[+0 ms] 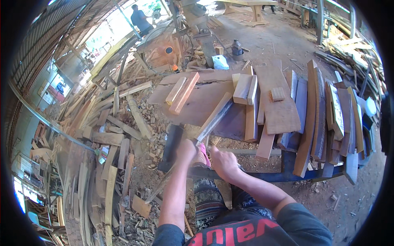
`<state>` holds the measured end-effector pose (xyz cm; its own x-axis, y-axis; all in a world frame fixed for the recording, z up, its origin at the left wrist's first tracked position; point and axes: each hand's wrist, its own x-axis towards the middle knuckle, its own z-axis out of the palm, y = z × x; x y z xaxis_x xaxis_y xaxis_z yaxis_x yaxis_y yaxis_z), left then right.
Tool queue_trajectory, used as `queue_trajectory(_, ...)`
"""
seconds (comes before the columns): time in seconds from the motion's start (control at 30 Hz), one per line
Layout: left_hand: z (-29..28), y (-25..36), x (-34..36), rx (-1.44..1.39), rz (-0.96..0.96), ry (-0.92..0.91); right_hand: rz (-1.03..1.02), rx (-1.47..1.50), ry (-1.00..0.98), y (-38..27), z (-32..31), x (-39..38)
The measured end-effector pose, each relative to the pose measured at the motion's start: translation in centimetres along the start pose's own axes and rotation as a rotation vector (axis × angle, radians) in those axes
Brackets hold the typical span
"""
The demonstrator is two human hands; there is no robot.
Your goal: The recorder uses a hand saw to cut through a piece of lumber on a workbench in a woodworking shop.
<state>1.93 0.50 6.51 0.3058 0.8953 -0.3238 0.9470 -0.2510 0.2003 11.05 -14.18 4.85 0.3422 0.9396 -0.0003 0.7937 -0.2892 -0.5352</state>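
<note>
My left hand (187, 152) is closed at the near end of a narrow wooden strip (215, 117) with a dark side. The strip slants away to the right over a brown board. Close by on the right, my right hand (224, 164) is curled up with its fingers bent in; whatever is inside it is hidden. A small wooden piece (214, 140) shows just above its knuckles, and I cannot tell whether the hand holds it. Beyond my left hand sits a pale wooden block (191, 130), beside a dark metal edge (172, 143).
Two short wood bars (184, 93) lie on the wide brown board (164, 96). Stacked planks (314, 119) fill the right side on a dark metal frame (266, 176). Scrap wood (108, 164) covers the left floor. Farther back stand a fan (168, 50) and a person (140, 19).
</note>
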Motion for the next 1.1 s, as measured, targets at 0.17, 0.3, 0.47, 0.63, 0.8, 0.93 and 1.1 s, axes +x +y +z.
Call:
queue_trajectory(0.17, 1.0, -0.7, 0.9, -0.004, 0.002, 0.037, -0.053, -0.009, 0.070, -1.1, 1.0, 2.5)
queue_trajectory(0.3, 0.4, -1.5, 0.5, -0.055, -0.026, 0.063, -0.134, -0.129, 0.011, -0.2, 0.0, -0.4)
queue_trajectory(0.47, 0.4, -0.7, 0.2, -0.040, 0.007, 0.077, -0.105, -0.101, 0.128, -0.3, 1.1, 1.2)
queue_trajectory(0.63, 1.6, -1.6, 0.7, -0.073, 0.032, 0.106, -0.136, -0.178, 0.053, -1.0, 0.8, 1.6)
queue_trajectory(0.8, 2.0, -2.6, 0.8, -0.066, 0.001, 0.164, -0.105, -0.271, -0.025, -0.6, 0.3, -0.9)
queue_trajectory(0.93, 2.2, -1.1, 1.2, -0.101, 0.081, 0.172, -0.146, -0.242, 0.105, -1.0, 1.1, 2.9)
queue_trajectory(1.1, 3.3, -3.3, 2.3, -0.128, 0.050, 0.227, -0.185, -0.276, 0.050, -1.2, 0.6, 0.2)
